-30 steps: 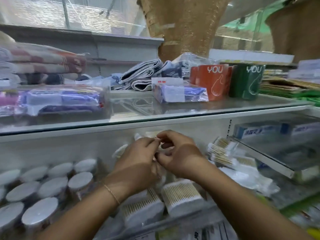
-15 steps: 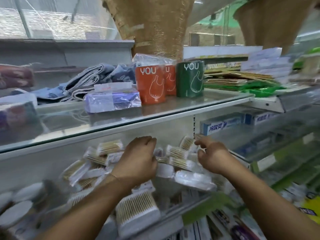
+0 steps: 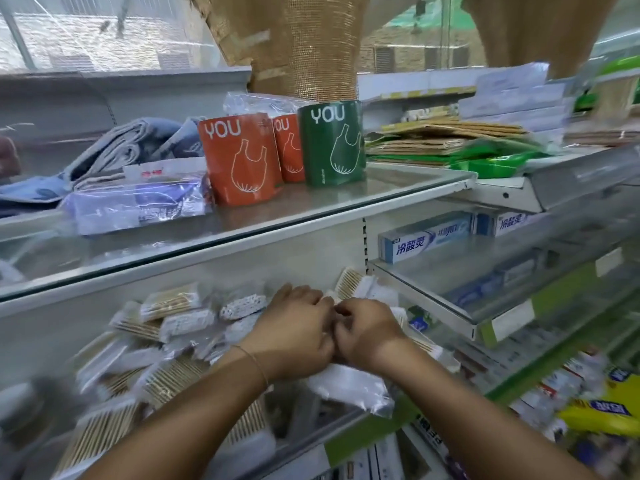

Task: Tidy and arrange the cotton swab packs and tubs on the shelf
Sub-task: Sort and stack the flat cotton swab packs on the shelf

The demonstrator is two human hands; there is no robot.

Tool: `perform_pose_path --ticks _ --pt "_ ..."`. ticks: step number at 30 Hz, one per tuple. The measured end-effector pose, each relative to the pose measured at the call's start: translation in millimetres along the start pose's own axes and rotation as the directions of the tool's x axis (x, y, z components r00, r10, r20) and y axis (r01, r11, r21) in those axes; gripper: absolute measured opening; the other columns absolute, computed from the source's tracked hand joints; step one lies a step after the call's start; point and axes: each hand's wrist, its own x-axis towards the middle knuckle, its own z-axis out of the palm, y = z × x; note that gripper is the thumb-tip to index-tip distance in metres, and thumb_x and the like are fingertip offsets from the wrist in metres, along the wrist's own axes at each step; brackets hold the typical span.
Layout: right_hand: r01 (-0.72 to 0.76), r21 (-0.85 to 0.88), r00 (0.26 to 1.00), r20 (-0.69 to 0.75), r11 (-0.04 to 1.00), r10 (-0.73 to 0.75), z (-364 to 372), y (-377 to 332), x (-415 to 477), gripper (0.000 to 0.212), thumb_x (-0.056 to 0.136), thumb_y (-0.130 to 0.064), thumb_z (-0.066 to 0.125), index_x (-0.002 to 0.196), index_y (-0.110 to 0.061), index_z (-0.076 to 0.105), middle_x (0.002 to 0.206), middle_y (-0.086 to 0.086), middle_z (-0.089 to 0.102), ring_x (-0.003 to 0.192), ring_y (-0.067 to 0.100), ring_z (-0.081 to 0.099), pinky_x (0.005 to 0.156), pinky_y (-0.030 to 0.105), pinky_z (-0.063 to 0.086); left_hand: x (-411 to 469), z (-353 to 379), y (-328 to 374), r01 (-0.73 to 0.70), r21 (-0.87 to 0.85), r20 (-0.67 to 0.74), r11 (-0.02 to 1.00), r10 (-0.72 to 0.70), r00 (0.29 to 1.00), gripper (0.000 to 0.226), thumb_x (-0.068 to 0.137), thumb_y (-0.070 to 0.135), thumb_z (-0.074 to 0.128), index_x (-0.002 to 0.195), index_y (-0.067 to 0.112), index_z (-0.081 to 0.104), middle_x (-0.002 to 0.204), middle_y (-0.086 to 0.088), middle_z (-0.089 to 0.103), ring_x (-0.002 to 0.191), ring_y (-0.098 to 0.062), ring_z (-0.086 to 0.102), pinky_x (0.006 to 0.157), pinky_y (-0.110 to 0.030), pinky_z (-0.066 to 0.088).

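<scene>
Several clear cotton swab packs (image 3: 173,301) lie in a loose heap on the lower shelf (image 3: 194,268), under the glass shelf. Larger packs (image 3: 104,434) with wooden sticks stand at the front left. A blurred white tub lid (image 3: 15,396) shows at the far left edge. My left hand (image 3: 294,336) and my right hand (image 3: 369,336) meet knuckle to knuckle over the right end of the heap. Their curled fingers hold a white swab pack (image 3: 349,386) that hangs just below them. The fingertips are hidden.
The glass shelf (image 3: 311,209) above carries orange and green "YOU" bag rolls (image 3: 239,161), a purple wrapped pack (image 3: 138,206) and folded cloths (image 3: 121,150). To the right, stepped shelves hold toothpaste boxes (image 3: 422,242). Green price rails and more goods lie below right.
The view has swung right, away from the tubs. My hands, apart half a second ago, have come together over the packs at the right of the heap.
</scene>
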Motion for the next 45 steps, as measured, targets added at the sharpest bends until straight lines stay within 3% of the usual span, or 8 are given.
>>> perform_pose_path --ticks 7,11,13,16,21,26,36,45 --pt "0.085 0.073 0.995 0.047 0.994 -0.088 -2 -9 13 0.024 0.089 -0.024 0.055 0.105 -0.017 0.072 0.105 0.005 0.071 0.098 0.022 0.064 0.09 0.033 0.052 -9 -5 -10 0.092 0.048 0.078 0.995 -0.095 0.992 0.072 0.081 0.046 0.024 0.146 0.019 0.036 0.144 -0.004 0.045 0.133 -0.024 0.037 0.12 -0.041 0.013" --pt "0.045 0.007 0.99 -0.132 0.999 -0.044 -34 11 27 0.03 0.09 -0.025 0.059 0.117 -0.015 0.069 0.113 0.005 0.07 0.105 0.021 0.064 0.092 0.032 0.051 -26 -5 9 -0.053 0.054 -0.128 0.997 0.059 0.99 0.061 0.086 0.04 0.044 0.143 0.017 0.043 0.145 -0.008 0.046 0.134 -0.027 0.04 0.12 -0.042 0.014" --pt "-0.033 -0.043 0.983 -0.183 0.999 0.025 -48 25 36 0.036 0.09 -0.025 0.061 0.124 -0.013 0.064 0.118 0.008 0.068 0.104 0.024 0.064 0.088 0.031 0.051 -34 -4 22 -0.128 -0.011 -0.124 0.992 0.126 0.984 0.062 0.095 0.05 0.037 0.149 0.02 0.034 0.155 -0.005 0.033 0.144 -0.024 0.024 0.123 -0.042 0.005" --pt "-0.118 -0.091 0.983 -0.151 0.989 0.103 -54 38 49 0.043 0.089 -0.027 0.065 0.128 -0.01 0.058 0.12 0.011 0.065 0.1 0.025 0.062 0.08 0.029 0.049 -35 -2 32 -0.088 0.003 -0.001 0.996 0.088 0.996 0.08 0.094 0.069 0.025 0.156 0.02 0.014 0.164 -0.004 0.008 0.15 -0.021 -0.003 0.121 -0.039 -0.01" --pt "-0.123 -0.221 0.988 -0.119 0.968 0.098 -47 39 59 0.039 0.086 -0.032 0.067 0.119 -0.012 0.061 0.115 0.008 0.066 0.099 0.025 0.063 0.073 0.028 0.044 -13 6 27 -0.017 0.118 0.084 0.993 0.007 0.996 0.093 0.086 0.077 0.031 0.154 0.015 0.019 0.161 -0.011 0.016 0.149 -0.027 0.004 0.122 -0.045 -0.006" --pt "-0.1 -0.323 0.99 -0.125 0.941 0.062 -42 35 65 0.023 0.085 -0.033 0.066 0.101 -0.017 0.061 0.101 0.004 0.065 0.082 0.019 0.057 0.067 0.028 0.042 0 16 18 0.048 0.133 0.086 0.99 -0.059 0.995 0.084 0.087 0.074 0.031 0.151 0.02 0.03 0.159 -0.008 0.023 0.148 -0.032 0.01 0.121 -0.048 0.001" --pt "-0.142 -0.283 0.989 -0.088 0.949 0.122 -32 36 73 0.039 0.081 -0.031 0.073 0.113 -0.011 0.06 0.111 0.007 0.065 0.098 0.025 0.064 0.07 0.029 0.045 5 16 13 0.114 0.162 0.1 0.98 -0.131 0.986 0.078 0.092 0.064 0.036 0.153 0.018 0.025 0.163 -0.002 0.011 0.149 -0.033 0.005 0.12 -0.051 -0.003" --pt "-0.134 -0.333 0.985 0.058 0.934 0.162 -35 30 90 0.03 0.085 -0.02 0.072 0.11 -0.008 0.062 0.109 0.01 0.064 0.094 0.026 0.063 0.071 0.029 0.049 1 18 10 0.191 0.148 0.057 0.97 -0.202 0.978 0.081 0.09 0.071 0.025 0.152 0.019 0.028 0.164 -0.001 0.011 0.146 -0.031 0.014 0.118 -0.054 0.004"
